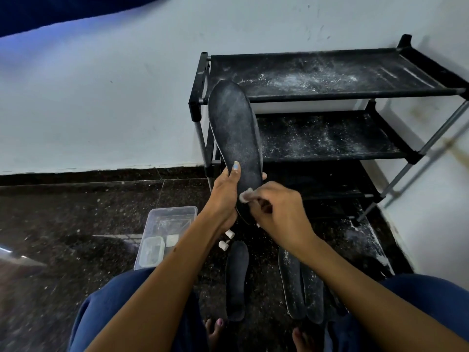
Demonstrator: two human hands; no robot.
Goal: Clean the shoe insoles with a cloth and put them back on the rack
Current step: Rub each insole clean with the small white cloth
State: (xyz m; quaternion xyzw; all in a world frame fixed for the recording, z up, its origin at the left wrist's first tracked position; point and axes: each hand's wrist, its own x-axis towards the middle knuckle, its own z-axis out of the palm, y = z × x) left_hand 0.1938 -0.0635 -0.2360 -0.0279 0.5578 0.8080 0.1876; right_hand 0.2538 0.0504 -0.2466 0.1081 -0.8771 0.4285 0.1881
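Knees in blue trousers (132, 308) frame the bottom edge, bare toes between them. Left hand (223, 196) clamped on heel end of a dusty black insole (234, 138), thumb across its face; insole held upright, toe end up, overlapping the rack's left post. Right hand (278, 212) closed around a small white cloth (245, 195), pressed to insole's lower right edge. No brand or writing legible on insole.

Floor (63, 224): dark speckled stone. One insole (237, 280) lies below the hands; two more (302, 285) overlap just right of it. Two small white cylinders (226, 240) near the left wrist. Clear plastic tub (167, 235) to the left.

Black shoe rack (330, 97) against white wall; shelves bare, dusted with white powder.
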